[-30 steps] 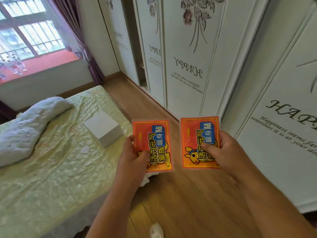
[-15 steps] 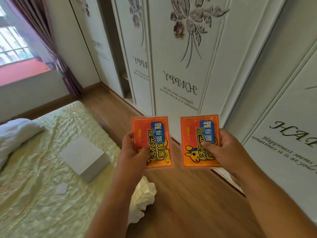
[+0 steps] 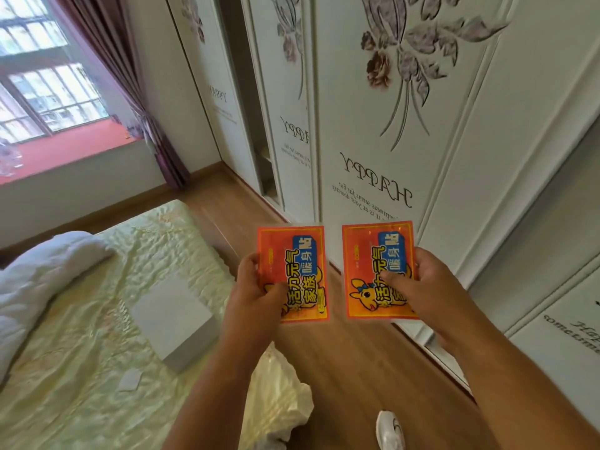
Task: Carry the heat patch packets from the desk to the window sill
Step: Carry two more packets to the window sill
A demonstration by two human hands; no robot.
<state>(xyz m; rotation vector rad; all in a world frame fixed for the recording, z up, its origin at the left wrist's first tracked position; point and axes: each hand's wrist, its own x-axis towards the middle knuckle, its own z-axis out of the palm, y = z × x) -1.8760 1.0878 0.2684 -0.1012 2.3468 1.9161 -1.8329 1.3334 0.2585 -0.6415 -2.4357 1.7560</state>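
1. room, left to right: window (image 3: 48, 92) with red window sill (image 3: 74, 151) far left, purple curtain (image 3: 139, 102) beside it, bed (image 3: 97, 319) with pale green cover below, white duvet (image 3: 39, 280) bunched at its left, white box (image 3: 172, 319) lying flat on the cover, wood floor (image 3: 357, 368) in the middle, white wardrobe (image 3: 422, 125) with flower prints and "happy" lettering along the right.
2. vs 0.5 s ago: view has swung back left, so more window and sill show; a white shoe (image 3: 389, 430) is now in view at the bottom; packets sit in the same spot relative to the hands.
3. left hand (image 3: 256, 293) raised in front of the body, thumb on the face and fingers behind, pinching the left heat patch packet (image 3: 298, 271) at its lower left edge.
4. right hand (image 3: 422, 287) level with it, thumb across the front, gripping the right heat patch packet (image 3: 373, 264) at its right edge.
5. both packets upright, side by side, apart, in the air over the floor, well away from the sill.
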